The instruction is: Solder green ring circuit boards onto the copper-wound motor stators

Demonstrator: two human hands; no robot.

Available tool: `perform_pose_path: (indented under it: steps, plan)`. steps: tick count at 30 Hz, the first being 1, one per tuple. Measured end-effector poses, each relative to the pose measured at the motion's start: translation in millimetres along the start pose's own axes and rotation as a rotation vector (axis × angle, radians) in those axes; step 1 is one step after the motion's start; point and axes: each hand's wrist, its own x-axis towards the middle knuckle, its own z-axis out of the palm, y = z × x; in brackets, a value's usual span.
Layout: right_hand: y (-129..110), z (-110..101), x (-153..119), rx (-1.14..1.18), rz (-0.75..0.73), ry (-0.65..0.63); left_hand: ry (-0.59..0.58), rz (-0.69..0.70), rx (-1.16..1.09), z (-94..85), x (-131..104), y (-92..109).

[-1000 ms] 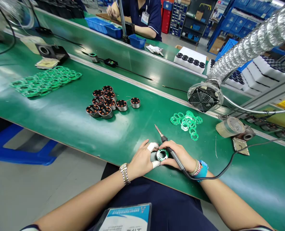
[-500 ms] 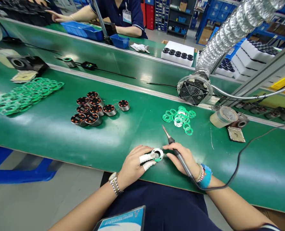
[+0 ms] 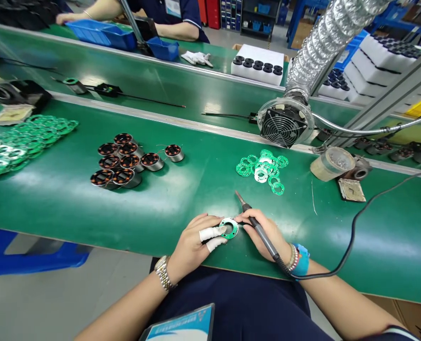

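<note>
- Taking the ring board as the dial's centre and 12 as straight ahead of the person, the ring board [image 3: 235, 230] lies close in front of them, between the two hands.
- The left hand [image 3: 192, 240] grasps it from 9 o'clock, two fingers in white wraps [image 3: 210, 233] at its rim.
- The right hand [image 3: 274, 233], at 3 o'clock, grips a soldering iron [image 3: 263, 236], tip towards 12; its index fingertip is at the board's edge, though contact is hard to tell.
- The step in hand seems to be steadying or aligning the board by finger, with the iron parked in the grip. Whether a part sits underneath cannot be told.
- The next move, as judged, calls for a firm left hold and, for any soldering, turning the tip down towards the board.
- Wound cores [image 3: 123, 176] cluster at 10 o'clock; loose green boards [image 3: 260, 175] lie at 1.
- At 2 o'clock stands a round tub [image 3: 326, 170], contents unclear; a small square tray [image 3: 345, 194] just beyond it holds something dark.
- Blue bins [image 3: 105, 40] stand at 11, insides hidden; at 12, a white foam block [image 3: 255, 80] carries black round parts [image 3: 258, 64].
</note>
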Motion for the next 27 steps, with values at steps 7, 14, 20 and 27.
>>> perform_pose_path:
  steps: [7, 14, 20, 27]
  plan:
    - [-9.0, -7.1, 5.9, -0.114, -0.135, -0.035, 0.018, -0.086, 0.07, 2.1, -2.4, 14.8]
    - [-9.7, 1.1, 7.4, -0.179, -0.266, -0.076, 0.027, -0.262, 0.155, 0.9, -9.3, 23.6]
    - [-5.3, 3.9, 6.9, -0.195, -0.263, -0.075, 0.024, -0.255, 0.168, 0.7, -8.6, 24.7]
    - [-5.6, 3.0, 7.4, -0.209, -0.269, -0.08, -0.021, -0.236, 0.155, -6.9, -3.5, 25.3]
